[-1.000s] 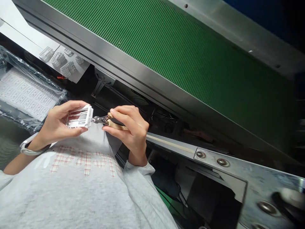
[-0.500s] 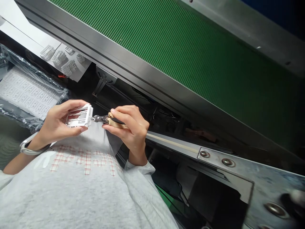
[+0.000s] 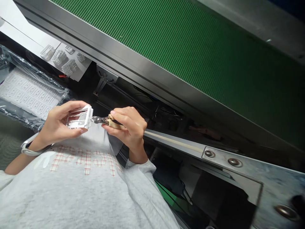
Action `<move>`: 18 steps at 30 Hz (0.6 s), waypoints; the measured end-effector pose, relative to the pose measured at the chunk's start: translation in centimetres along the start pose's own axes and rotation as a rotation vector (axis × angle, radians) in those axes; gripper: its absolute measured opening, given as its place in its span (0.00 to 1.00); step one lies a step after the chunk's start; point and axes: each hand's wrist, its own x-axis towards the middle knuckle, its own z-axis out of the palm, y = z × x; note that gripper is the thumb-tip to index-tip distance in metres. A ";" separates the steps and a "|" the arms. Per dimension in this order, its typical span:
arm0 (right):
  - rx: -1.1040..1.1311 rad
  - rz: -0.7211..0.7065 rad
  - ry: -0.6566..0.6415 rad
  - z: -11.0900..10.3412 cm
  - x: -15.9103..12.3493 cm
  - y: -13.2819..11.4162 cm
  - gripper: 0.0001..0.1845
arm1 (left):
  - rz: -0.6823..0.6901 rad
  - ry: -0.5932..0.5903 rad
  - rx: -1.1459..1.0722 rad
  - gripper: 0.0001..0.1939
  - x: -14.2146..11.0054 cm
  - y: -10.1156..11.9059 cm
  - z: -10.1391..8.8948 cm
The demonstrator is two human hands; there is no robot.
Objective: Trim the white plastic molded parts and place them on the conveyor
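My left hand [image 3: 58,122] is wrapped round a small white plastic frame [image 3: 88,117] with slots and thin bars, its thumb below and fingers above. My right hand [image 3: 130,128] grips a pair of nippers [image 3: 111,123] with cream-coloured handles and a short metal head. The tips of the nippers are at the right-hand edge of the frame; whether they bite on the plastic is too small to tell. Both hands are held in front of my grey shirt.
A green ribbed conveyor belt [image 3: 152,41] with a metal side rail [image 3: 133,54] runs diagonally beyond my hands. On the left, a plastic-lined box [image 3: 30,92] holds many flat white parts. Stacks of white frames [image 3: 69,66] lie on a pale surface. A bolted metal plate [image 3: 271,187] is at lower right.
The nippers' handles look closer together now than half a second ago, and my right hand has shifted slightly left. My left hand keeps its hold on the frame. The camera view has turned slightly.
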 end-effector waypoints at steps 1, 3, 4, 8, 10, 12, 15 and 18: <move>0.050 0.014 0.026 0.2 -0.1 0.1 0.12 | 0.037 -0.006 -0.004 0.23 0.1 -0.1 -0.1; 0.139 0.056 0.095 0.4 -0.2 0.3 0.11 | 0.070 -0.014 0.000 0.24 0.2 -0.2 -0.2; 0.149 0.075 0.128 0.4 -0.2 0.3 0.11 | 0.082 -0.015 0.004 0.24 0.2 -0.3 -0.3; -0.056 0.084 0.129 0.1 -0.1 0.2 0.13 | 0.267 -0.024 0.023 0.28 0.5 -0.6 -0.4; -0.161 0.080 0.083 -0.1 0.0 -0.1 0.13 | 0.441 -0.035 0.125 0.29 0.8 -0.7 -0.4; -0.211 0.080 0.052 -0.2 0.2 -0.4 0.13 | 0.599 -0.072 0.273 0.30 1.2 -0.8 -0.3; -0.242 0.081 0.037 -0.2 0.2 -0.5 0.12 | 0.714 -0.172 0.428 0.28 1.8 -0.9 -0.4; -0.268 0.096 0.032 -0.2 0.0 -0.4 0.14 | 0.739 -0.153 0.510 0.29 1.9 -1.3 -0.9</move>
